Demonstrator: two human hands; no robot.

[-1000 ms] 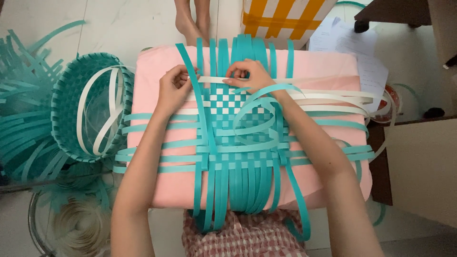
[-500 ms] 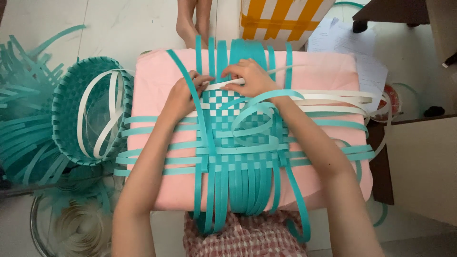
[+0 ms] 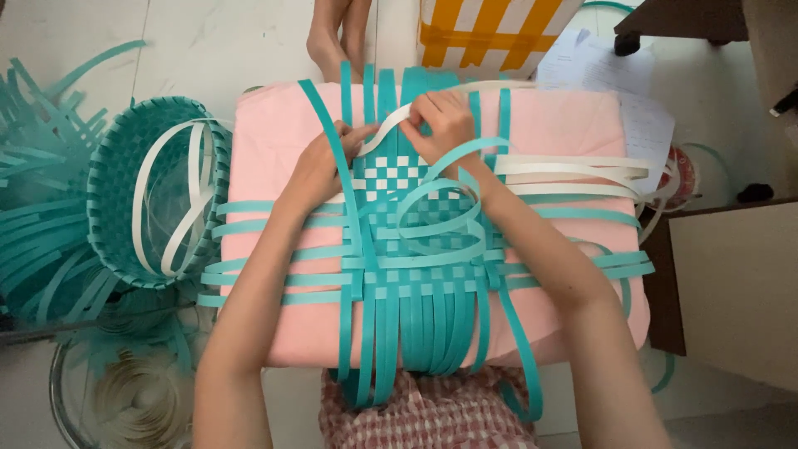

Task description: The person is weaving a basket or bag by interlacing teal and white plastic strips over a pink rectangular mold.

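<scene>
Weaving is under way on a pink cushion point(image 3: 573, 125) in front of me. My left hand point(image 3: 320, 162) and right hand point(image 3: 445, 120) both pinch closed on a white strip point(image 3: 391, 125) at 12 o'clock of the woven mat point(image 3: 416, 224). I judge the centre done: teal and white checks are locked, while long teal strips point(image 3: 399, 333) hang loose all round. At 9 o'clock sits a finished teal basket point(image 3: 125, 191) on pale floor tiles point(image 3: 166, 50); a wooden cabinet point(image 3: 731, 283) stands at 3 o'clock.

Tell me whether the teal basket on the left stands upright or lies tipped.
Tipped. The teal basket lies on its side, its open mouth facing the camera, white strips looping inside.
</scene>
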